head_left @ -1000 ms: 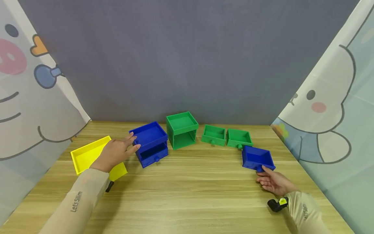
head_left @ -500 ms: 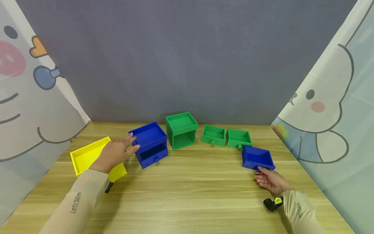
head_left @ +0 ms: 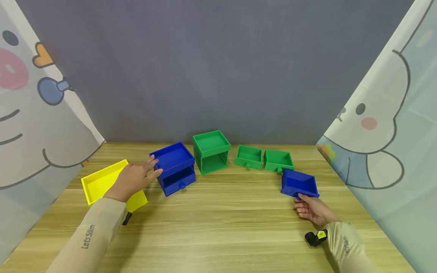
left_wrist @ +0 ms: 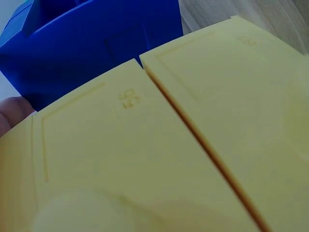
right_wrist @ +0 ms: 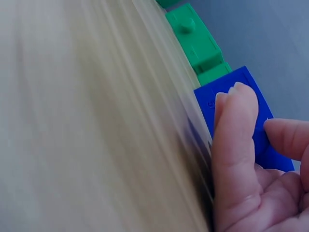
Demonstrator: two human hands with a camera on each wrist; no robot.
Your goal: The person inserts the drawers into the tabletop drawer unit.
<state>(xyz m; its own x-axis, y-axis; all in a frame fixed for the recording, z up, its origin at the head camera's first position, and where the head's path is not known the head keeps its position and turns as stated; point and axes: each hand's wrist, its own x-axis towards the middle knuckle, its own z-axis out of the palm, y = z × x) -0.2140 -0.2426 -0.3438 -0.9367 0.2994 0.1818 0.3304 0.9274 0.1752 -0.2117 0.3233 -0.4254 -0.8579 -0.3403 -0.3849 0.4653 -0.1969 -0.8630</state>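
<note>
In the head view my left hand [head_left: 136,178] has its fingers fairly straight, with fingertips and thumb touching the left side of a blue drawer cabinet [head_left: 174,159]. The cabinet has a tray-like top and an empty gap above a lower drawer [head_left: 180,184] with a round knob. At the right, a separate blue drawer [head_left: 299,182] lies with its front toward me. My right hand [head_left: 315,210] pinches this drawer's knob between thumb and fingers. In the right wrist view, the thumb and fingers partly cover the drawer's blue front [right_wrist: 246,79].
A yellow cabinet [head_left: 102,182] stands beneath my left wrist, partly hidden by it. Its two yellow fronts [left_wrist: 125,140] fill the left wrist view. At the back stand a green cabinet frame [head_left: 211,151] and two green drawers [head_left: 248,156] [head_left: 279,160], the right one close behind the blue drawer.
My right hand and wrist have shifted left, and the blue drawer has moved slightly left with them. My left hand stays against the blue cabinet.
</note>
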